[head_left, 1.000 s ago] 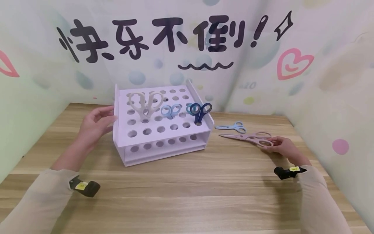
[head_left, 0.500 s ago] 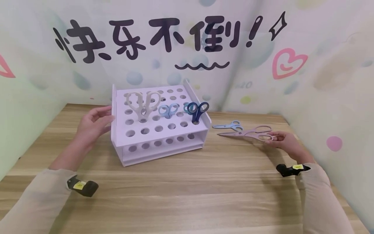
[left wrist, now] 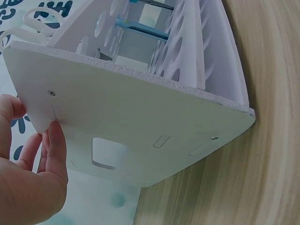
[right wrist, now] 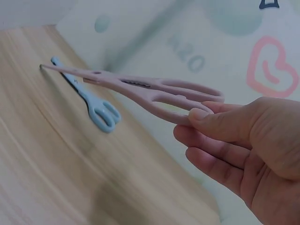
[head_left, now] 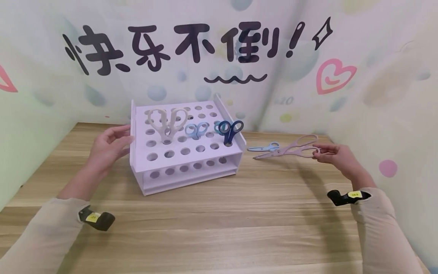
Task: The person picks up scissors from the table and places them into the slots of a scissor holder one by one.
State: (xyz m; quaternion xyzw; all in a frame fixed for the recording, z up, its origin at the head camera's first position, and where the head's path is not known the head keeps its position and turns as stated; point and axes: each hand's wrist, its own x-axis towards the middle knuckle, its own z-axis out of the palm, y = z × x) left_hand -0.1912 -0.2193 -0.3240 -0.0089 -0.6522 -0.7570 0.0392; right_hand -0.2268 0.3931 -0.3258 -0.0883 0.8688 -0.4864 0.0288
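Observation:
My left hand (head_left: 106, 148) rests against the outer side panel of the white rack (head_left: 192, 155). The left wrist view has its fingertips on that panel (left wrist: 117, 112), near the upper corner. My right hand (head_left: 338, 158) pinches one handle loop of a pair of pink scissors (head_left: 273, 153). In the right wrist view the scissors (right wrist: 126, 84) point away from the hand, their handle end raised and the tip low by the table. Standing in rack holes are white scissors (head_left: 171, 135), light blue scissors (head_left: 196, 133), teal scissors (head_left: 217, 128) and navy scissors (head_left: 229, 137).
Another pair of light blue scissors (head_left: 263, 148) lies flat on the wooden table (head_left: 239, 213), right of the rack and just behind the pink pair. A printed cloth backdrop (head_left: 294, 87) closes off the back and both sides.
The right hand has lifted the handle end of the pink scissors up off the table, tilting them tip-down. Left hand and rack hold still apart from a slight camera shift.

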